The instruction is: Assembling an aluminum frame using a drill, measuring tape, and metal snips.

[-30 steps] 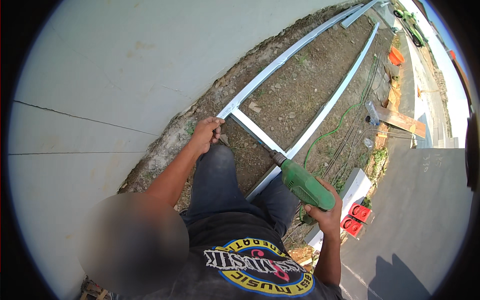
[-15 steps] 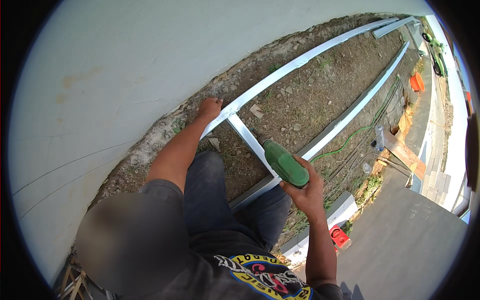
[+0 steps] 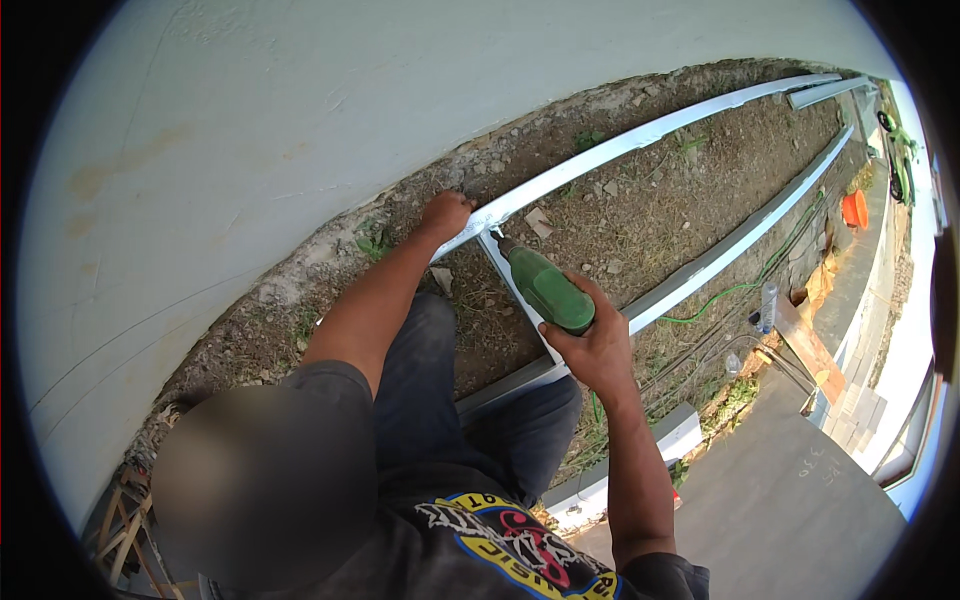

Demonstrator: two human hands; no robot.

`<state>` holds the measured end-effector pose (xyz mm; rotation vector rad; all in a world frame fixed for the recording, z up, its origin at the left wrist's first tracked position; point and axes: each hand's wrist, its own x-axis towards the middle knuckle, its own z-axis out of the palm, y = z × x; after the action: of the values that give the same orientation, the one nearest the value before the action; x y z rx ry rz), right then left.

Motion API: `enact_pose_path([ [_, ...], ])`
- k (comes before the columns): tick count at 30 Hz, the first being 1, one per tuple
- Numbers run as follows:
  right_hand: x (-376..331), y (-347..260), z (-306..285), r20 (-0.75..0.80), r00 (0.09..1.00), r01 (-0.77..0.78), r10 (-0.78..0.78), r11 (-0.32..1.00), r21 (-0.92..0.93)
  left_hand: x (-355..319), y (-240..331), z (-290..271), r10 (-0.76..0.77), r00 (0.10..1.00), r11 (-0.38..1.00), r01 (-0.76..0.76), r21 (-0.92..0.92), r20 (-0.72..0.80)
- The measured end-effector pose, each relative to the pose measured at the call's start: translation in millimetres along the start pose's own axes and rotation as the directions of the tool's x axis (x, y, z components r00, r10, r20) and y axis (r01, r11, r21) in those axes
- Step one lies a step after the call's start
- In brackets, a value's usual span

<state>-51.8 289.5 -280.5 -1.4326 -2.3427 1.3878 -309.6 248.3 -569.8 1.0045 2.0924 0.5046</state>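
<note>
Now right hand (image 3: pixel 592 345) grips bulky green power drill (image 3: pixel 545 285), right of slim silvery metal crosspiece (image 3: pixel 507 277), drill axis toward crosspiece's upper end; left hand (image 3: pixel 447 213) nearer this end, finger closure cannot tell.

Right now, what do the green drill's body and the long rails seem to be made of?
Drill body: probably moulded plastic, smooth and evenly green. Long rails: likely metal, silvery with bright glare; any coating can't be told.
</note>
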Motion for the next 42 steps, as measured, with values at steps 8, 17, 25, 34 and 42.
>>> enact_pose_path([
  [8,9.4,-9.8,6.4,0.024,1.000,0.020,-0.019,0.998,-0.052,-8.6,10.2,-7.0,-0.078,0.995,0.996,0.080,-0.031,0.066],
  [17,19.6,-16.6,4.5,0.046,0.999,0.010,-0.007,0.997,-0.071,-11.7,12.9,-8.7,-0.090,0.994,0.996,0.091,-0.013,0.061],
  [25,35.4,-33.0,5.5,0.095,0.995,0.031,-0.016,0.988,-0.150,-13.9,15.4,-11.3,-0.112,0.989,0.993,0.116,-0.036,0.095],
  [34,78.4,-85.2,2.1,0.270,0.963,0.146,-0.027,0.890,-0.432,-13.7,8.2,-4.0,-0.091,0.995,0.994,0.093,-0.053,0.041],
  [42,71.9,-78.0,-0.6,0.246,0.968,0.145,-0.055,0.919,-0.366,-11.4,7.1,-2.9,-0.107,0.994,0.991,0.109,-0.075,0.033],
])
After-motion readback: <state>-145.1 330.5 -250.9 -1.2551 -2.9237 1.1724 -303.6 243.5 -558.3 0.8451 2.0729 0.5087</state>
